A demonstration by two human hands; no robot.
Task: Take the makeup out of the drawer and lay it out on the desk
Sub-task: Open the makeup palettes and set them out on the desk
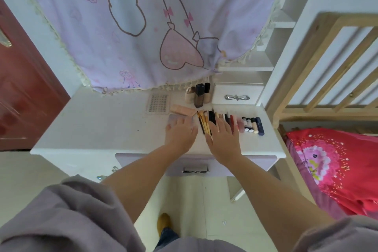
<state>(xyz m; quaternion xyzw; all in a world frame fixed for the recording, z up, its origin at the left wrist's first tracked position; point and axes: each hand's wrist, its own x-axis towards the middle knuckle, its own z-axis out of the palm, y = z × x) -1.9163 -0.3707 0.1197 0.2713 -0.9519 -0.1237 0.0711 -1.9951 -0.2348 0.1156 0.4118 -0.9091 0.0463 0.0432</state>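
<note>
Makeup's been sorted by type on the white desk [102, 125], prob so everything can be seen at a glance: brushes [203, 121] and pencils fanned side by side in the middle, lipsticks and small tubes [248, 125] lined up in a row to the right, bottles [198, 95] stood upright at the far edge just left of a little drawer box [237, 93], w/ a peach tube [183, 109] laid flat nearby. A pale flat palette [173, 118] is half covered by the left hand [181, 134], fingers spread and pressed flat on it, nothing gripped. The right hand [223, 136] is also flat and spread, laid over the near ends of the brushes and pencils, likely for evening up the row. The purple drawer [245, 164] at the near edge looks pushed in, so the task seems close to done imo.
</note>
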